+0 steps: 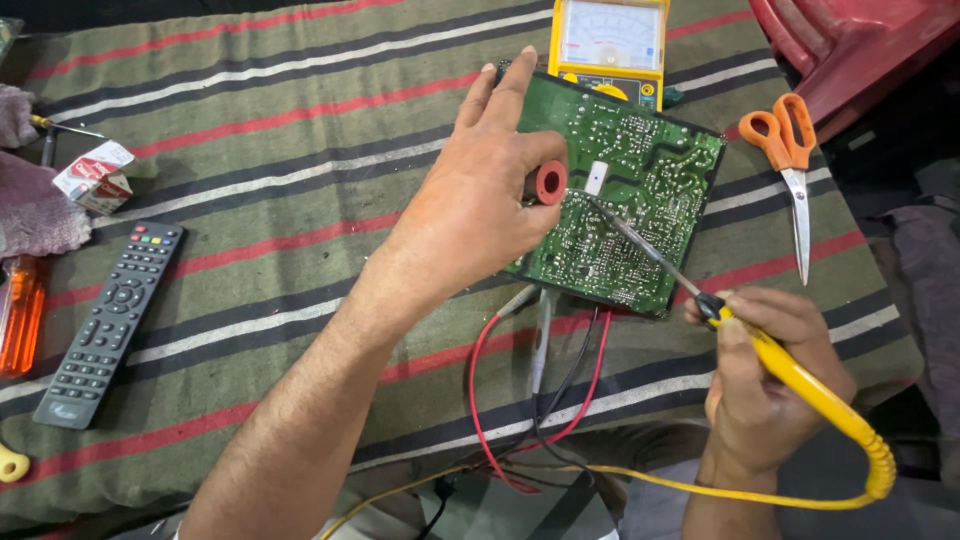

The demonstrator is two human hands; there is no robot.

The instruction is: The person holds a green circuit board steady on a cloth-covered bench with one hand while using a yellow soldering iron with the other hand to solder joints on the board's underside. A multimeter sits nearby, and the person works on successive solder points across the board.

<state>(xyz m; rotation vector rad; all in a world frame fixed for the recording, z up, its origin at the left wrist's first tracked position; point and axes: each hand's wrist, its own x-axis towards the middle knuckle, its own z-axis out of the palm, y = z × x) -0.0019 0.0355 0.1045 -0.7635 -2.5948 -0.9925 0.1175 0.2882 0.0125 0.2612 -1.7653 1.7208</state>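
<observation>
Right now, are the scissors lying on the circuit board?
No, the scissors lie on the striped cloth to the right of the circuit board, apart from it.

Left hand (470, 215) on green board (620, 195), pinching red spool (550, 183) against it. Right hand (765, 375) gripping yellow iron (800, 380), tip touching board. Behind: yellow meter (610, 45). Nearby on striped cloth (260, 150): scissors (790, 150), remote (110, 320).

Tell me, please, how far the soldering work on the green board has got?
Done: the circuit board lies solder side up. In hand: the right hand holds the soldering iron tip on it; the left hand holds a red spool. What is left cannot be judged.
</observation>
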